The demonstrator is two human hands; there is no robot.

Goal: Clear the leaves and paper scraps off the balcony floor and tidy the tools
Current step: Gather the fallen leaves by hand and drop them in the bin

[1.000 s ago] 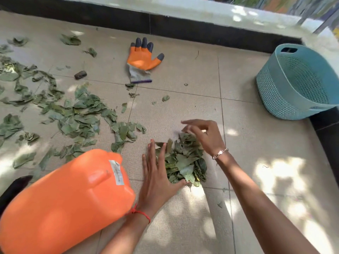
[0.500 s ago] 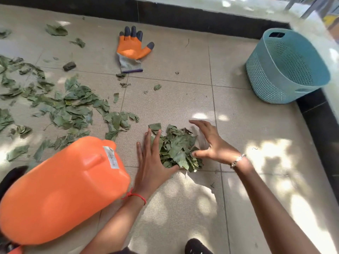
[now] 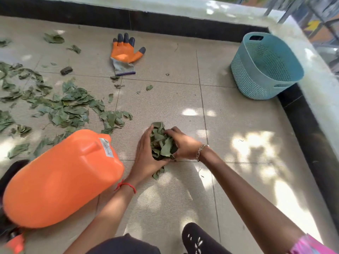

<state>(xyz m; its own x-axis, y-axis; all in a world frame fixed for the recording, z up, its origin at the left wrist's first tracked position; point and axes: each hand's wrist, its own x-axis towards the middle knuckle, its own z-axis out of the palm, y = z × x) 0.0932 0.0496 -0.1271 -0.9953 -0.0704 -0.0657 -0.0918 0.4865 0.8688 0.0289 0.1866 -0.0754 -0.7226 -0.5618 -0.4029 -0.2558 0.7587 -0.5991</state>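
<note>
Left hand and right hand cup one leaf bundle between curled fingers, low at the tiled floor, just right of one orange jerrycan whose white label is too blurred to read. One orange glove and one teal basket lie farther off. Loose leaves, too many to count, litter the left.

Single head-worn wide-angle view, tilted forward and down, close above the balcony floor (edges bowed)

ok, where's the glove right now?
Head view, upper left of centre: the orange glove lies flat on the floor, between the scattered leaves and the blue basket.
</note>
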